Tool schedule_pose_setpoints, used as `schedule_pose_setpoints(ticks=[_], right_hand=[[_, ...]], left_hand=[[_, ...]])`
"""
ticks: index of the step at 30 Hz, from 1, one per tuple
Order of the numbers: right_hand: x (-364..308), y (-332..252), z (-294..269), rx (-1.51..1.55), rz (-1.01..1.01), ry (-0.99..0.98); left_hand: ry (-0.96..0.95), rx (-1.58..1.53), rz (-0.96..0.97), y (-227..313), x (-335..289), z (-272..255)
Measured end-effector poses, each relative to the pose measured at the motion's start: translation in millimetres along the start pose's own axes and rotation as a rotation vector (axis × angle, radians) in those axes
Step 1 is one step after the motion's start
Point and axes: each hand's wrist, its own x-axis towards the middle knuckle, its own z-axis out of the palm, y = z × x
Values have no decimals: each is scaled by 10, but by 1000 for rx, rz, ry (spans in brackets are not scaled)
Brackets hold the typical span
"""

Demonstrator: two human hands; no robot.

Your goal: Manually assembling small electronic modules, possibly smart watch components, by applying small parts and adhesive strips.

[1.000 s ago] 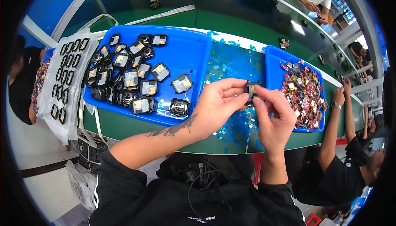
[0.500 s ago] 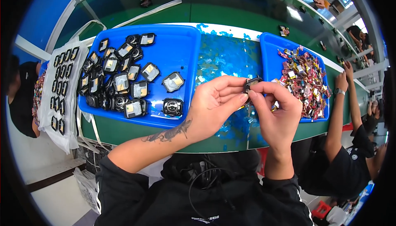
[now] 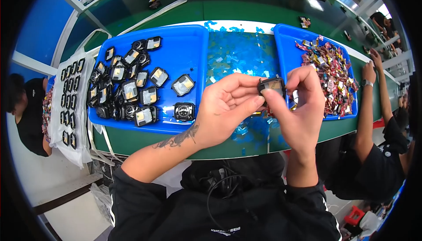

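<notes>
i've got a small black module [image 3: 271, 85] pinched up over the green bench [image 3: 237, 8], my left hand [image 3: 228, 109] cupping it from the left with fingertips closed on its near edge, my right hand [image 3: 299, 109] gripping its right side between thumb and forefinger. it looks light, stiff and a bit fiddly — probably smooth enough to slip, so i'd judge the hard outer edges the safest place to hold, not the face. more like it lie in the blue tray [image 3: 184, 47] to my left — another blue tray of coloured bits [image 3: 329, 74] sits right, with blue film scraps [image 3: 237, 56] between.

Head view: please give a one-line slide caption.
Both hands, left and right, hold a small black square part above blue trays.
</notes>
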Motion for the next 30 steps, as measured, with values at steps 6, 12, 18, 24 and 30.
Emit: schedule_pose_setpoints(ticks=[6,12,18,24,30], right_hand=[[-299,25,-133,415,279,-125],[-286,31,-135,464,237,-54],[-258,30,-195,498,283,-111],[-234,84,-253,195,101,-127],[-273,149,-284,191,51,-196]], left_hand=[[137,20,71,64,35,67],[-76,766,348,157,31,-70],[-12,1085,555,149,56,7],[-36,1181,564,139,32,-18],[-91,956,287,114,-5,-10]])
